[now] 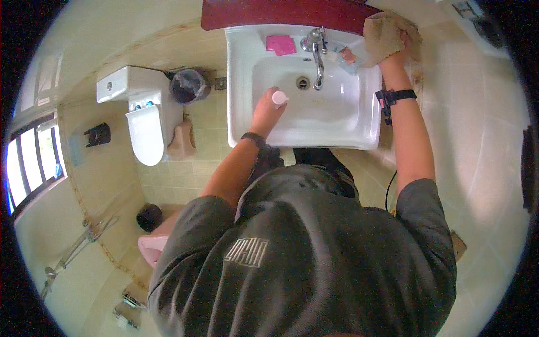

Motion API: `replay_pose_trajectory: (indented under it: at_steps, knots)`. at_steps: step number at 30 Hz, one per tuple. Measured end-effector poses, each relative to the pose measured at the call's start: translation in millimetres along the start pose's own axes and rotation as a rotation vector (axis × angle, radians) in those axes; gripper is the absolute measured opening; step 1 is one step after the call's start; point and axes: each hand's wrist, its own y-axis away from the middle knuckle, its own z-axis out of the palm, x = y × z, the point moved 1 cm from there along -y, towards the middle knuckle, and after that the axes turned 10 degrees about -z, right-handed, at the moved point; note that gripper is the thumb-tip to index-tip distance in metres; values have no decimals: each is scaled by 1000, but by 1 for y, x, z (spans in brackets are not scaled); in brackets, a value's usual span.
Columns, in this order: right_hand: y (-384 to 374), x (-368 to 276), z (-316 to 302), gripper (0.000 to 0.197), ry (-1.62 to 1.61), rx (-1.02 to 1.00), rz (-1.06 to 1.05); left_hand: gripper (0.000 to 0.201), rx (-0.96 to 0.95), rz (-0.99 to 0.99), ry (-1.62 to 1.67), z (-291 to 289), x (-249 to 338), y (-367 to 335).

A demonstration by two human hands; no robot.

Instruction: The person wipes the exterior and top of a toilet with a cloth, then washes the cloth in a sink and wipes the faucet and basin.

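Note:
Over the left part of the white washbasin point(348, 132), my left hand point(266, 117) is closed round a bottle with a pale pink top point(279, 98). Only the top of the bottle shows clearly; my fingers hide most of its body. My right hand point(394, 58) reaches beyond the basin's far right corner and holds a brown cloth point(382, 36) against the end of the dark red shelf point(281, 14). The cloth covers most of those fingers. A chrome tap point(318, 62) stands between my hands at the back of the basin.
Pink packets point(281, 45) lie on the basin's back left ledge, and a clear packet point(346, 58) lies right of the tap. Left of the basin are a lined bin point(190, 86) and a white toilet point(147, 132). A pink plastic stool or basin point(151, 247) stands lower left.

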Motion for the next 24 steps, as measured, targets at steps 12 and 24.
replay_pose_trajectory:
  at_steps: [12,24]
  knots:
    - [13,24,58,45,35,311,-121,49,-45,102,15,109,-16,-83]
    - [27,31,59,67,78,215,65,77,-7,101,-87,104,2,-82]
